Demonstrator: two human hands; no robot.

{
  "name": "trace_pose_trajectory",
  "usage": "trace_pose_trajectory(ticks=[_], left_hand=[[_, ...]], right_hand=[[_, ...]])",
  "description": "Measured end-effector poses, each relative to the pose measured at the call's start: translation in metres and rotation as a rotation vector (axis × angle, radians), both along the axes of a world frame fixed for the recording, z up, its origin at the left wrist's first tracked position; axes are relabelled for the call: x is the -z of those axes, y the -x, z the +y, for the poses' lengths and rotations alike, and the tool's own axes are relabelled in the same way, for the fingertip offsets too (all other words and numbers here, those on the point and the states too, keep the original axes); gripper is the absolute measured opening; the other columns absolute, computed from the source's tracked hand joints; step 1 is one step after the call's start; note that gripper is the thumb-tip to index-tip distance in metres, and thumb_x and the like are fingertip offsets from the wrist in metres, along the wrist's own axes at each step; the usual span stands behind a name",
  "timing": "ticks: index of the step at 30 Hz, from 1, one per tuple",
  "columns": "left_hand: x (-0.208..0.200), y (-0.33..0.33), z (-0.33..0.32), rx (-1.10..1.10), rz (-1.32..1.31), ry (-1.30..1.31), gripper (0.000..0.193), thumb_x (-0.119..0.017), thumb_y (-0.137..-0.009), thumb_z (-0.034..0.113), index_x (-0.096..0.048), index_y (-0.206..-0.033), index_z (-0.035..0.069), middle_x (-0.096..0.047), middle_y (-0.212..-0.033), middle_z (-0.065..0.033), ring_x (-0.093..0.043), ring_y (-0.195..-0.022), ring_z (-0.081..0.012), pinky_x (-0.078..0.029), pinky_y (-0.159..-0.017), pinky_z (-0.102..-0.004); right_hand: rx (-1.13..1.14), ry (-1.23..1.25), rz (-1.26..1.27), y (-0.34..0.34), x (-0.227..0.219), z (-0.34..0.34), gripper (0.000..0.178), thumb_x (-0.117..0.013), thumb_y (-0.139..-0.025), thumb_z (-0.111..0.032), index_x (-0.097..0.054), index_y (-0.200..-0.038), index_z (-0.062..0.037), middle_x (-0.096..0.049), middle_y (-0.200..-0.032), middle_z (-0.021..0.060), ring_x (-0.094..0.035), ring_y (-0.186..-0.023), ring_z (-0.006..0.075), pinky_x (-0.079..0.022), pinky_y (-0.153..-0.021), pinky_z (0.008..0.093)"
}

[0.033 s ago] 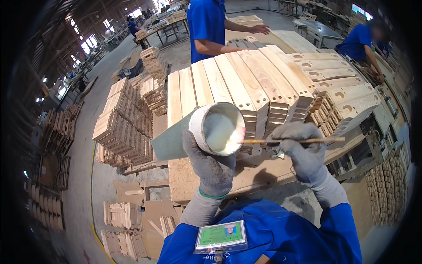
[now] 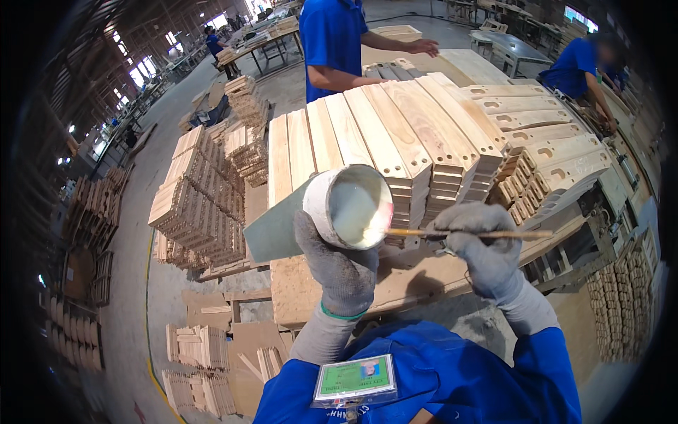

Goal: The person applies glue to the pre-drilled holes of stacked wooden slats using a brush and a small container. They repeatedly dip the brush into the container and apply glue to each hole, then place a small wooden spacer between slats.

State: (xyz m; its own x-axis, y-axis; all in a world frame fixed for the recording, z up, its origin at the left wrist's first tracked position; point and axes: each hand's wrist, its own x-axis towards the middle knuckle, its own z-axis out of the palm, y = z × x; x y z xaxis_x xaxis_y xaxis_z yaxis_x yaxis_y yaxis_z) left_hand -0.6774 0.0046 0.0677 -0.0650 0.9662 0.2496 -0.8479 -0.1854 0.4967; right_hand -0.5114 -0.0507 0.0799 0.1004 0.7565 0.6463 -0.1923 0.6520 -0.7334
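Note:
My left hand (image 2: 337, 272), in a grey knit glove, is closed around a white cup (image 2: 319, 212) tilted so its mouth faces me. Milky white liquid (image 2: 353, 212) coats its inside. A thin wooden stick (image 2: 409, 232) lies across my gloved right hand (image 2: 480, 247), pinched between fingers and thumb. Its left tip reaches the cup's rim; whether that end has bristles, I cannot make out. Just beyond the cup, pale wooden boards (image 2: 367, 127) with round holes at their near ends lie stacked side by side on a workbench (image 2: 296, 290).
Slotted wooden pieces (image 2: 558, 152) are stacked to the right. Taller wood stacks (image 2: 198, 191) stand on the floor at left. A grey-green panel (image 2: 275, 230) juts out behind the cup. One person (image 2: 328, 49) stands across the boards, another (image 2: 575, 67) works at far right.
My right hand and the stick have shifted very slightly. The hand of the person across the boards has moved a little to the right. The cup stays nearly in place.

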Motion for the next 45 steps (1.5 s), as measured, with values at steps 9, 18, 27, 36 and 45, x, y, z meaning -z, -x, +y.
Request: trace_pose_trajectory(ticks=[9,18,27,36,45], left_hand=[[0.01,-0.017,0.007,0.099,-0.02,0.051,0.047,-0.043,-0.094,0.043,-0.048,-0.125,0.008,-0.053,-0.124,-0.006,-0.051,-0.115,-0.0223,-0.042,-0.1,-0.0388],[0.014,-0.001,0.001,0.183,-0.079,0.224,0.047,-0.046,-0.093,0.045,-0.051,-0.123,0.01,-0.053,-0.124,-0.0072,-0.051,-0.115,-0.0251,-0.044,-0.096,-0.0484],[0.016,0.017,0.002,0.143,-0.129,0.234,0.046,-0.046,-0.093,0.044,-0.049,-0.124,0.011,-0.051,-0.126,-0.0075,-0.05,-0.115,-0.0267,-0.043,-0.096,-0.0518],[0.013,0.017,0.001,0.152,-0.132,0.215,0.045,-0.046,-0.093,0.043,-0.05,-0.124,0.01,-0.053,-0.124,-0.0077,-0.051,-0.114,-0.0272,-0.044,-0.096,-0.0519],[0.014,0.018,0.001,0.116,-0.128,0.185,0.042,-0.042,-0.096,0.039,-0.049,-0.124,0.008,-0.052,-0.124,-0.0087,-0.051,-0.115,-0.0239,-0.046,-0.095,-0.0484]], right_hand=[[0.128,0.038,0.056,-0.013,-0.031,0.009,0.011,-0.065,-0.081,-0.001,-0.057,-0.089,0.0011,-0.064,-0.081,0.0139,-0.063,-0.07,0.0159,-0.053,-0.062,0.028],[0.545,0.431,-0.642,-0.087,-0.077,0.121,0.04,-0.067,-0.08,-0.037,-0.056,-0.077,0.0017,-0.055,-0.057,0.0042,-0.056,-0.049,0.0094,-0.045,-0.045,0.0248],[0.611,0.307,-0.901,-0.083,-0.063,0.135,0.046,-0.057,-0.079,-0.042,-0.057,-0.076,0.0039,-0.054,-0.056,0.0146,-0.057,-0.058,0.0268,-0.044,-0.056,0.0368],[0.65,0.252,-1.07,-0.081,-0.08,0.12,0.043,-0.054,-0.083,-0.04,-0.058,-0.081,0.0029,-0.055,-0.068,0.0197,-0.055,-0.066,0.0339,-0.043,-0.062,0.0407],[0.67,0.128,-1.131,-0.089,-0.061,0.128,0.041,-0.059,-0.082,-0.039,-0.058,-0.081,0.002,-0.054,-0.058,0.0131,-0.055,-0.055,0.0262,-0.042,-0.054,0.0358]])
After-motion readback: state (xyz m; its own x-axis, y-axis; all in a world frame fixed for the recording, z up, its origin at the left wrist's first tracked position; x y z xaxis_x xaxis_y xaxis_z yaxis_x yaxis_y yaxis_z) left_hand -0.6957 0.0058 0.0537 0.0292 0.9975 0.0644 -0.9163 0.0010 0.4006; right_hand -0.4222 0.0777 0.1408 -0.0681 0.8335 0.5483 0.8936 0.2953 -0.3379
